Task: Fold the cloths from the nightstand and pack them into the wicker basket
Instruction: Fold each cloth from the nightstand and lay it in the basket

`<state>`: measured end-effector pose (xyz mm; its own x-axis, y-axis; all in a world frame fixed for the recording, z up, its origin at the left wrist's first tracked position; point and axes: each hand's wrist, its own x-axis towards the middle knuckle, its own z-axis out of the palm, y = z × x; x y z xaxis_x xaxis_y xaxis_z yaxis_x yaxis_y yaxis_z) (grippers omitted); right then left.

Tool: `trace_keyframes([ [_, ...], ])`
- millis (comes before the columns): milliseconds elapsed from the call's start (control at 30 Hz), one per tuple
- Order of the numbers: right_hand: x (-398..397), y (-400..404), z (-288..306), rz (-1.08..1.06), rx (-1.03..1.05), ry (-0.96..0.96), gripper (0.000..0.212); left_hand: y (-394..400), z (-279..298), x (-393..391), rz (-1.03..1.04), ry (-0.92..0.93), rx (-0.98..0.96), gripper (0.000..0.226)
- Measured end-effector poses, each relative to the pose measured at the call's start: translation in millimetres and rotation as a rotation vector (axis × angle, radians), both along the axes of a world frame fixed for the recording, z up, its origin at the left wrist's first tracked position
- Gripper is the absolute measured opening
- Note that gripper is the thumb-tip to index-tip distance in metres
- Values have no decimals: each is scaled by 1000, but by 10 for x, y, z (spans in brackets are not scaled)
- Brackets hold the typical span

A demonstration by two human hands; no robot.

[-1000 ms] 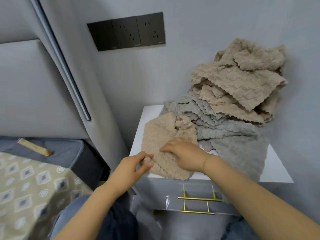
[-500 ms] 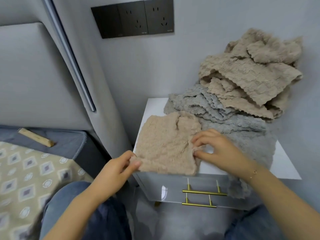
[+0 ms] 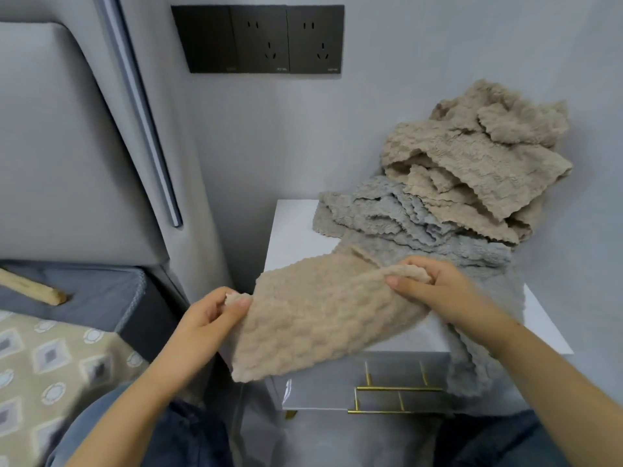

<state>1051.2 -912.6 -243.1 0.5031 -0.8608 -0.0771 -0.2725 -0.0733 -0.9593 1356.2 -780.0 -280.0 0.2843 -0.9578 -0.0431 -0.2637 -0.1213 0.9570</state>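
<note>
A beige cloth (image 3: 323, 315) is held up off the front edge of the nightstand (image 3: 293, 230), stretched between two hands at about 6 o'clock in the view. Its left corner is pinched by the left hand (image 3: 205, 318), thumb on top and fingers curled beneath; its right corner is gripped by the right hand (image 3: 435, 288), the fingers wrapped over a small bunched fold of fabric. The lower edge is seen sagging and draping past the drawer front, so the cloth is judged soft, limp and light, with a nubbly waffled pile that should give plenty of friction and little risk of slipping. Nothing fragile is in play; corners and hems look like the best places to be taken hold of, since the middle would only crumple. At 2 o'clock, a heap of more beige cloths (image 3: 478, 156) is piled against the wall, and grey cloths (image 3: 404, 220) are spread under it across the nightstand top, one trailing over the front at 4 o'clock. The wicker basket is not in view. At 12 o'clock a dark socket panel (image 3: 259, 38) is mounted on the wall; tiny lettering is printed along its lower edge but is too small to be read. No brand or label can be made out on any cloth.
</note>
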Motion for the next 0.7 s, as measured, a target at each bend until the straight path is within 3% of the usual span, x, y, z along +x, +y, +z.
trace_keyframes([
  [100, 231, -230, -61, -16, -114, 127, 16, -193, -81, 21, 105, -21, -7, 31],
  [200, 402, -405, -151, 12, -274, 251, 6, -367, -163, 31, 205, -64, 7, 25],
  [367, 512, -578, -349, -79, -597, 444, 18, -446, -322, 57, 292, -55, -9, 24],
  [533, 418, -687, -372, 126, -629, 661, 31, -503, -319, 51, 299, -12, 12, 23],
  [700, 415, -704, -372, 161, -631, 587, 6, -468, -320, 65, 282, -44, 19, 25],
])
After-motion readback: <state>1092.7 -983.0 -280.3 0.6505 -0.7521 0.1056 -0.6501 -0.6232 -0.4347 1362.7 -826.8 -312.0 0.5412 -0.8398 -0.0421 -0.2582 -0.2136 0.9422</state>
